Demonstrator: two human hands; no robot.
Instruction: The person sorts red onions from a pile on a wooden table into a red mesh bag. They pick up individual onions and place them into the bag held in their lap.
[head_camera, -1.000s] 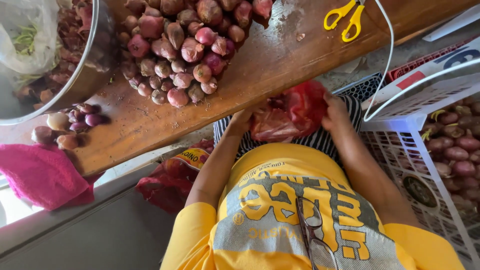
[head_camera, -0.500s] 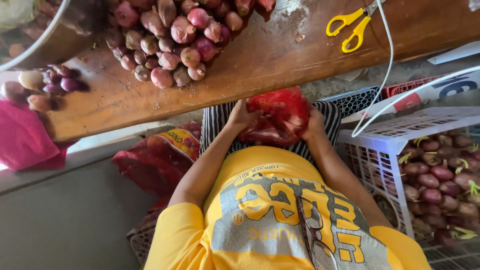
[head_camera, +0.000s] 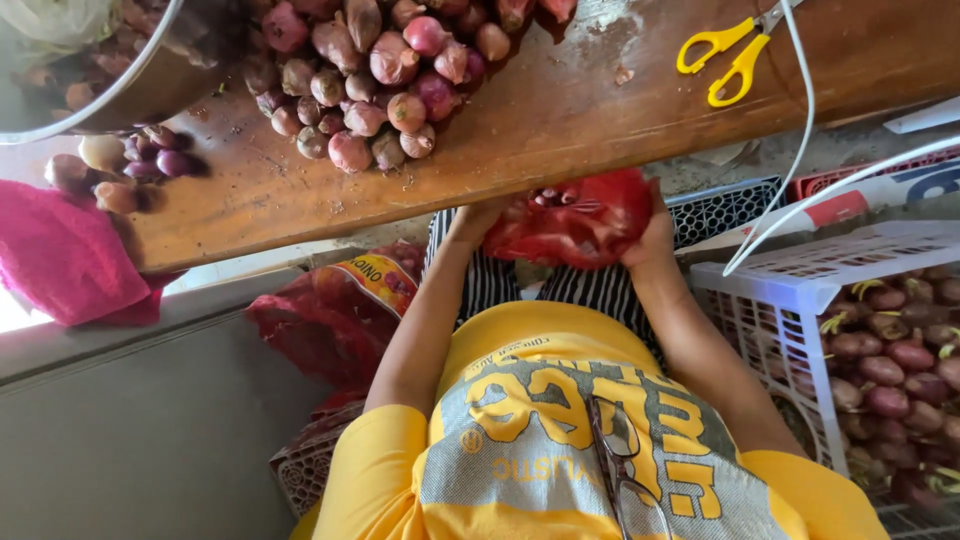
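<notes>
Two bare hands grip a red mesh bag (head_camera: 575, 220) of shallots just below the near edge of the wooden tabletop (head_camera: 560, 120), over the person's lap. The view looks down and appears flipped, so which hand is which is a judgement: the hand at the picture's left, on the arm coming down past the yellow shirt (head_camera: 560, 440), reads as the left hand (head_camera: 478, 215), and the one at the picture's right as the right hand (head_camera: 655, 240). Each closes on one end of the bag, so the hands stand apart with the bundle stretched between them; a few shallots show through an opening at the top. The netting looks soft and limp, likely to sag and shift as the bulbs roll inside, so it should handle as a lumpy, moderately heavy load rather than a stiff one. Holding it at both gathered ends, or cupping it from beneath, seems the surest grip, since the mesh could snag or let papery skins and small bulbs slip through. A loose pile of shallots (head_camera: 380, 90) lies on the tabletop above, well apart from yellow-handled scissors (head_camera: 725, 55). Another red net sack (head_camera: 320, 320) slumps beside the person's leg, and a white plastic crate (head_camera: 790, 300) of shallots stands on the other side.
</notes>
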